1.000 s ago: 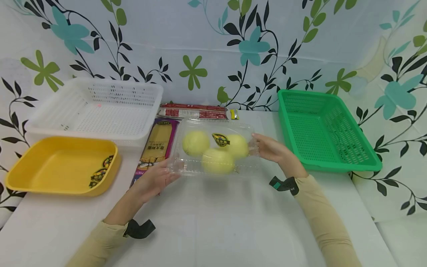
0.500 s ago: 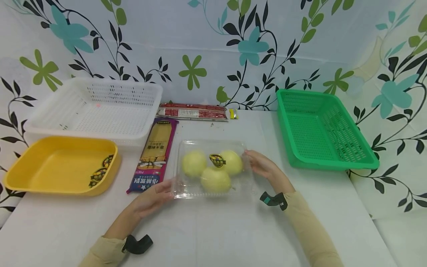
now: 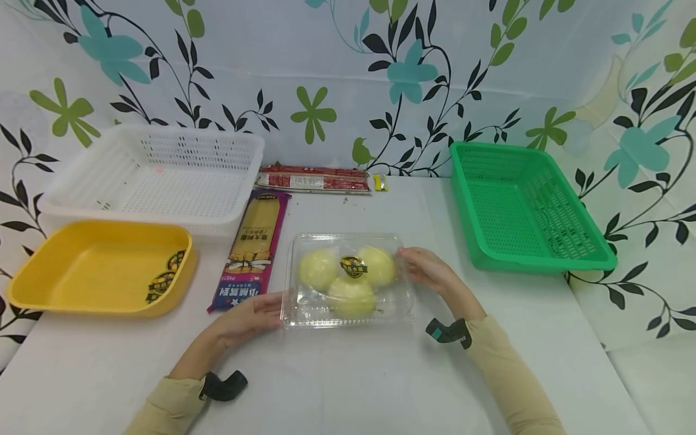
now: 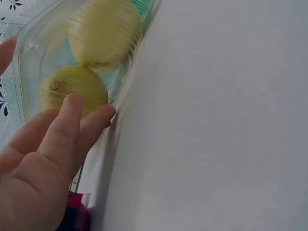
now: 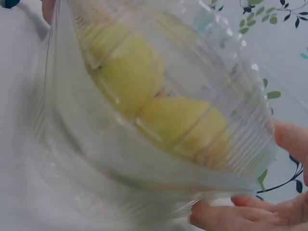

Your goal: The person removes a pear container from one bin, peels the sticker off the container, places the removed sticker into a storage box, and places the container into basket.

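Note:
A clear plastic clamshell box (image 3: 304, 308) with three round, pale yellow fruits (image 3: 352, 297) inside sits mid-table. Its lid carries a dark oval sticker (image 3: 353, 266). At the box's left side, my left hand (image 3: 247, 323) holds on, thumb and fingers spread around the edge; in the left wrist view its fingertips (image 4: 73, 103) touch the clear wall. My right hand (image 3: 426, 270) grips the opposite side. The right wrist view has that thumb (image 5: 291, 139) and the fingers (image 5: 216, 216) on either side of the box's edge.
Left of the box lies a purple pasta pack (image 3: 254, 241). Behind are red-and-white long packs (image 3: 315, 180) and a small yellow packet (image 3: 380, 182). A white basket (image 3: 185, 181) and yellow tray (image 3: 98, 260) stand left, a green basket (image 3: 522, 199) right.
Both hands have brought the box toward me and lower, uncovering the pasta pack and the front of the red packs. In the last half second it has shifted only slightly.

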A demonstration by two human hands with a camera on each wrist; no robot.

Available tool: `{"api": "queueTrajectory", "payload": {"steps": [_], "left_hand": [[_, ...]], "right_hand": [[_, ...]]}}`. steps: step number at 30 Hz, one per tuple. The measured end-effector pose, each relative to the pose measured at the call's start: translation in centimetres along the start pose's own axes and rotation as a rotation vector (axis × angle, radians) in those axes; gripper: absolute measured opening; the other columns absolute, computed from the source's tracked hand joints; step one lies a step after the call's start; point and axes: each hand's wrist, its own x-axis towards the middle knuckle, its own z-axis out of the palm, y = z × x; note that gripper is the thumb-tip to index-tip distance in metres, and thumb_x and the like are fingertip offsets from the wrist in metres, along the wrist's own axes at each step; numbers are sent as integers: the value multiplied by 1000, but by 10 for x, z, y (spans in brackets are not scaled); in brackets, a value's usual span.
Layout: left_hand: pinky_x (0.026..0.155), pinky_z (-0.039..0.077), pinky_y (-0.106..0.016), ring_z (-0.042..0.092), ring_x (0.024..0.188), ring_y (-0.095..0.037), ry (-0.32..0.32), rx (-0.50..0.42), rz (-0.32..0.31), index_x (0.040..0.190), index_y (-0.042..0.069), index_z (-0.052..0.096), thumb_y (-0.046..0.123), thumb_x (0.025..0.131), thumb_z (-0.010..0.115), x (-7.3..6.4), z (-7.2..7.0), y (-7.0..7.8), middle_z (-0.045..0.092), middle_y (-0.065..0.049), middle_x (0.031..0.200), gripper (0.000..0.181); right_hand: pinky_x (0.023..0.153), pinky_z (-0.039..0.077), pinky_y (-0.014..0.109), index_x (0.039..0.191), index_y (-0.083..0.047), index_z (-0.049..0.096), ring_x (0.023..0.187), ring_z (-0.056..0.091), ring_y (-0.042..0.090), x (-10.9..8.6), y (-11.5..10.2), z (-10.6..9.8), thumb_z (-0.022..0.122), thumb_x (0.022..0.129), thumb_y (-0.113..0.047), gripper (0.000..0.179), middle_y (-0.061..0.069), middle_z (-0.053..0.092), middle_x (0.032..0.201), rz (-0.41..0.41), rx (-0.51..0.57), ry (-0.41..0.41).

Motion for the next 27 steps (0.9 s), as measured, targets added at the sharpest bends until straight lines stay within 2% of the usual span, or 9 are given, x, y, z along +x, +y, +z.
{"api": "queueTrajectory", "payload": {"steps": [3,5,7,8,12,14,17,21,27], "left_hand": [[90,39,-33,50,110,-26,24,118,-32,132,-15,26,5,82,63,0,0,8,47,-24,124,65],[87,41,-32,54,102,-25,41,216,-55,127,-15,34,10,80,66,-1,0,14,54,-22,114,63],[83,43,-32,57,93,-24,52,290,-60,121,-15,40,13,79,68,-2,0,19,59,-18,103,58],[81,44,-31,58,90,-23,57,305,-64,118,-15,42,13,79,68,-2,1,21,60,-15,99,54],[76,47,-31,59,82,-22,60,297,-31,109,-13,46,10,79,68,-3,3,24,61,-13,91,43],[75,47,-31,59,81,-21,48,278,-9,106,-12,47,7,79,67,-1,4,24,60,-14,90,39],[73,47,-30,58,79,-19,31,242,16,102,-9,48,5,78,68,3,5,22,59,-12,88,34],[68,47,-25,55,72,-14,-13,195,33,97,-2,48,2,80,63,4,4,16,59,-5,79,23],[64,46,-23,54,67,-11,-118,104,88,93,3,47,-4,83,55,6,2,9,59,0,74,15]], "right_hand": [[99,27,41,133,7,26,124,30,30,-3,-6,0,52,91,-29,61,21,31,134,-90,-187,63],[101,21,41,135,3,27,128,22,28,-6,-14,3,55,89,-28,61,19,27,139,-188,-248,123],[100,25,39,132,2,33,127,27,26,-10,-21,9,57,89,-24,56,17,32,137,-298,-270,176],[99,27,36,131,2,36,126,30,25,-13,-24,13,57,89,-21,52,17,35,136,-354,-246,176],[93,36,32,123,6,44,117,42,24,-25,-28,36,53,90,-12,38,21,44,127,-497,-184,91],[92,37,32,123,6,44,116,44,25,-29,-28,48,51,92,-12,37,22,45,126,-515,-181,19],[93,36,32,126,5,42,117,42,25,-28,-27,65,47,93,-12,38,21,44,128,-489,-213,-52],[96,32,33,130,6,37,121,37,27,-18,-26,86,46,94,-12,42,20,39,132,-455,-254,-66],[93,36,29,129,5,39,119,40,25,-14,-26,109,45,95,-15,40,18,42,130,-452,-310,-88]]}}
